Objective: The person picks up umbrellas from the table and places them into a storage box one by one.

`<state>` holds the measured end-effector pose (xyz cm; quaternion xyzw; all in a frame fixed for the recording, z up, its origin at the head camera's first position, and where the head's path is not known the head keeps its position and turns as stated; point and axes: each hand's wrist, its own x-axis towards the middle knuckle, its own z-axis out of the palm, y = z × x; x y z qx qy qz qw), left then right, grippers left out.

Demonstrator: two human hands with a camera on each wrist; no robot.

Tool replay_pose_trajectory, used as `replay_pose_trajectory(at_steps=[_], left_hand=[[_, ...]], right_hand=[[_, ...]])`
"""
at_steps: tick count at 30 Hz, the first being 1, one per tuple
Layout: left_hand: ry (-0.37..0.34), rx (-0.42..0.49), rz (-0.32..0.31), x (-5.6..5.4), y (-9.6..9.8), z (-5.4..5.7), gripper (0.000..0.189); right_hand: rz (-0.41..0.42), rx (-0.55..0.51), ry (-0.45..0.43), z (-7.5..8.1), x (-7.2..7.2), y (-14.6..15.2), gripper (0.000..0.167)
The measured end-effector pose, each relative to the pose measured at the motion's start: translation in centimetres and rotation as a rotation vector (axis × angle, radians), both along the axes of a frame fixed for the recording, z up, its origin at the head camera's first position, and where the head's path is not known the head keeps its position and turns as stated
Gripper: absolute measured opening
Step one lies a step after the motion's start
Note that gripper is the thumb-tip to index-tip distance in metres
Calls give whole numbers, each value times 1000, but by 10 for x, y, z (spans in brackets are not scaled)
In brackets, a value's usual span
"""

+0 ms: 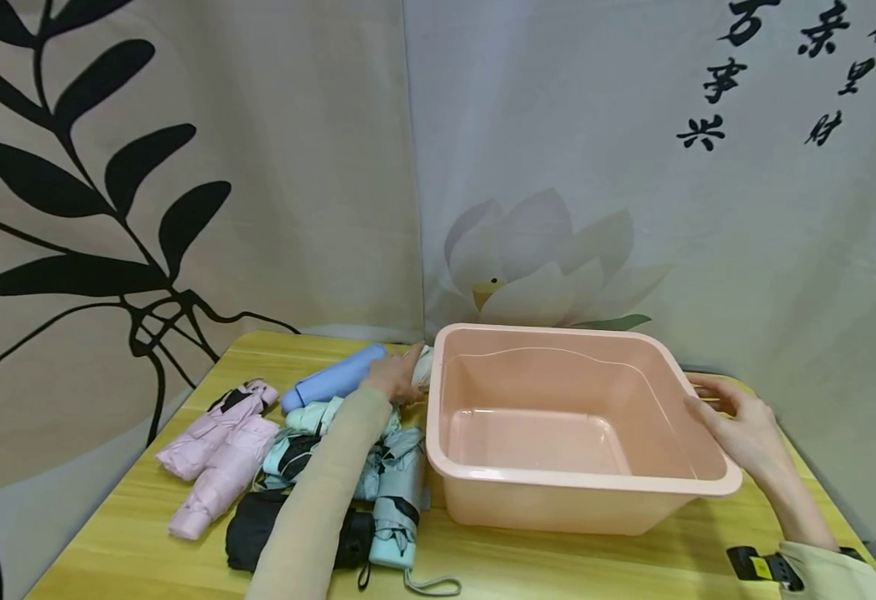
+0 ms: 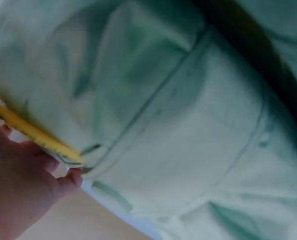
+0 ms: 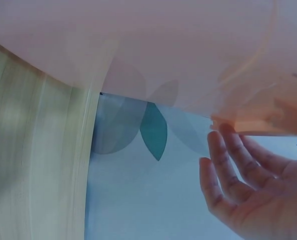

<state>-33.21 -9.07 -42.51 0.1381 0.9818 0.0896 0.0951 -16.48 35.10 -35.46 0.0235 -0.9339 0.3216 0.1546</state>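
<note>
right hand (image 1: 745,427): loosely spread against pink basin (image 1: 543,506) | folded umbrellas (image 1: 227,477) outside it | left hand (image 1: 395,377): can't tell

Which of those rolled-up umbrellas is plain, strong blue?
The smooth blue roll at the back, just left of the left hand. Its colour differs from the pink bundles, black bundle and pale greenish-blue bundles.

The head view looks forward and down across the bench (image 1: 558,567); left wrist's closely faces green cloth (image 2: 188,135); right wrist's, close and sideways, shares the tub (image 1: 543,507).
</note>
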Motion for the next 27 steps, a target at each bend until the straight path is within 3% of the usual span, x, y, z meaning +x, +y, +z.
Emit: replay_pose_trajectory(at_steps=[19, 27], left_hand=[[49, 69, 14, -4, -2, -6, 81], [70, 74, -13, -3, -4, -5, 75]], right_hand=[[-9, 11, -23, 1, 1, -3, 42], [-10, 11, -30, 1, 1, -2, 43]])
